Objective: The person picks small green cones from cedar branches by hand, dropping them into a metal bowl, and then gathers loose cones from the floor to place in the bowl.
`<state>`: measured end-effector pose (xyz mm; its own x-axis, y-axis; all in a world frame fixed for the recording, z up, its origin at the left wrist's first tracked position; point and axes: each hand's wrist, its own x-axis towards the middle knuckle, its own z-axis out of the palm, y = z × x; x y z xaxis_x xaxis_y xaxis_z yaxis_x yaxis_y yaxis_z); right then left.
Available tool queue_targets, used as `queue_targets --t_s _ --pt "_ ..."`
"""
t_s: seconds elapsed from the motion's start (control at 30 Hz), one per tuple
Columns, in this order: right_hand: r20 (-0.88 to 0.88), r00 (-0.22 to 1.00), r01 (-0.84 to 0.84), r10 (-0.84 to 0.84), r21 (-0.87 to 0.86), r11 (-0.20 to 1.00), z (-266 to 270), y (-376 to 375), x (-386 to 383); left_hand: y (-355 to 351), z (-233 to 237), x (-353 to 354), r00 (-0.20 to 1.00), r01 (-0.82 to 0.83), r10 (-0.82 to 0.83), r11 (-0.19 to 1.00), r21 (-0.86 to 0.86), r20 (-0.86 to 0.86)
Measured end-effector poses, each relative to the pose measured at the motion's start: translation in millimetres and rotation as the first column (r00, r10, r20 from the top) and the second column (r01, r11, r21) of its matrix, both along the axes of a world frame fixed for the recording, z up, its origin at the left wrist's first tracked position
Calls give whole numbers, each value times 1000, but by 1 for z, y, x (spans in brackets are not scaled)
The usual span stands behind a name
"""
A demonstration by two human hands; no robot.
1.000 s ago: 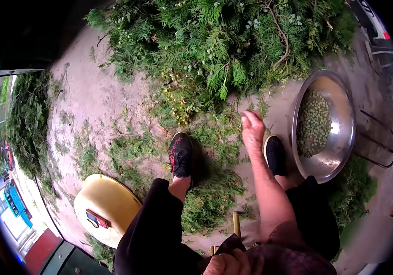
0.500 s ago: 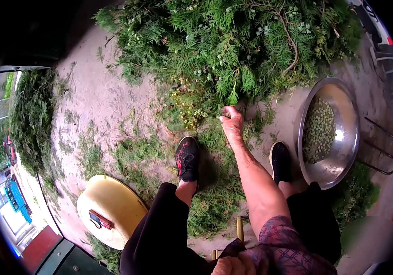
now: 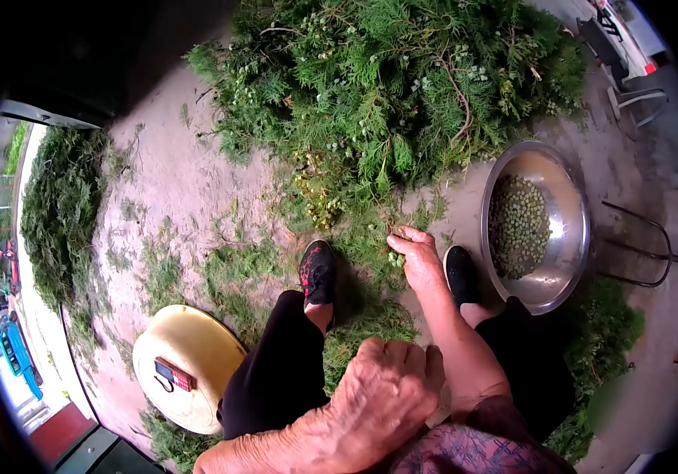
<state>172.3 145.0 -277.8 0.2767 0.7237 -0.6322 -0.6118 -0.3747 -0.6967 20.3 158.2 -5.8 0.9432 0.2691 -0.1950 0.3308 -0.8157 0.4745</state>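
Note:
My left hand is near my body, its fingers curled into a fist with the back of the hand up. Whatever may be inside that fist is hidden. Farther forward, between my shoes, my right hand pinches a small evergreen sprig with pale green cones. Beyond it lies a big heap of green conifer branches, dotted with more cones. To the right of my right hand a metal basin holds many small green cones.
An upturned yellow tub stands at left, a red phone lying on it. More cut branches are piled farther left. Loose green clippings litter the floor. A bent metal frame stands right of the basin.
My right hand has drawn back from the heap toward me and now shows cones at its fingertips. My left fist has risen and come forward into full view.

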Motion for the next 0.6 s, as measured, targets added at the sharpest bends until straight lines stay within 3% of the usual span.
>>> queue_targets --t_s 0.1,0.13,0.17,0.23,0.27,0.3,0.37,0.4,0.43,0.5,0.53,0.57,0.6 --pt "-82 996 26 -14 144 989 60 -1 4 9 2 -2 995 -81 78 995 51 63" --pt "-40 998 60 -56 122 991 90 0 0 12 0 0 988 -142 138 988 61 74" --pt "39 999 -38 32 181 983 126 -2 1 15 -1 3 949 -280 279 960 -13 149" --pt "212 958 -245 191 264 933 186 -6 5 24 0 8 880 -383 353 923 38 318" --pt "473 752 -539 460 39 841 173 -4 21 28 -3 11 855 -371 321 927 48 408" --pt "624 549 -623 556 -138 770 228 -5 15 30 -7 14 822 -360 287 931 58 493" --pt "538 664 -616 519 -1 788 259 -16 12 29 -8 18 847 -306 220 946 106 485" --pt "763 425 -676 487 -90 731 259 -19 17 25 -10 19 859 -329 275 943 54 432" --pt "795 432 -653 426 -51 756 264 -26 22 28 -13 20 824 -312 320 945 -96 467" --pt "848 439 -612 298 39 790 280 -34 28 26 -6 21 815 -390 530 799 -457 232" --pt "792 526 -565 312 50 824 290 -38 34 26 -11 22 766 -340 594 698 -630 245" --pt "710 697 -419 98 293 859 281 -41 37 26 -8 22 742 -330 639 614 -717 205" --pt "707 706 -310 -43 363 878 281 -44 40 26 -5 23 720 -314 676 520 -794 159"
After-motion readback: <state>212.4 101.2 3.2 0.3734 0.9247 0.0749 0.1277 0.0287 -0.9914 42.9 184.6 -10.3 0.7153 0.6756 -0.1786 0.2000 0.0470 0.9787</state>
